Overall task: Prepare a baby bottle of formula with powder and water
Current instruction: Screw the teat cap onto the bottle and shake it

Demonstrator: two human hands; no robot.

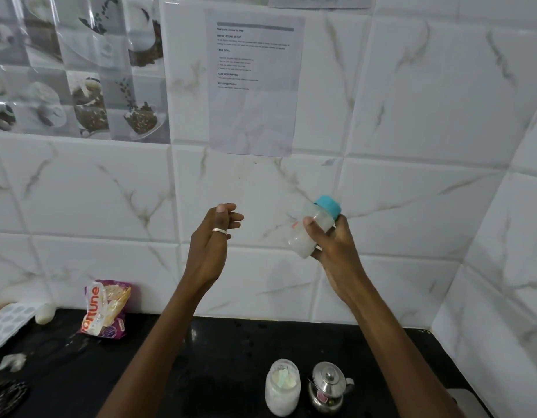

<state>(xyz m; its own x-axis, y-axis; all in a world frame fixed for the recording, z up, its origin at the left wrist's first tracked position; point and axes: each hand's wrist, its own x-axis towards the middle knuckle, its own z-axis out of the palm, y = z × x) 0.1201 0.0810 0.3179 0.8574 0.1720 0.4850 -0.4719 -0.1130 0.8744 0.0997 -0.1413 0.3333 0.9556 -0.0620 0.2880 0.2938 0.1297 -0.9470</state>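
Your right hand (333, 242) raised, gripping one bottle (314, 229), cap tilted toward 1 o'clock. Your left hand (212, 236) raised, empty, fingers loosely curled. On counter (231, 357): one jar (282, 387), one kettle (329, 386).

Baby bottle (314, 229): clear w/ cloudy white liquid, teal-blue cap, small red print; ring (219, 231) on left hand (211, 236) is silver. Counter (231, 357) black & glossy, wall tiles (412, 116) white w/ grey-beige marble veins, upper-left tiles (77, 64) show brown/white coffee-cup pics, paper sheet (253, 82) pale grey w/ dark text. Packet (105, 309) purple, white & yellow w/ orange lettering; jar (282, 387) clear w/ white powder; kettle (329, 387) shiny steel.
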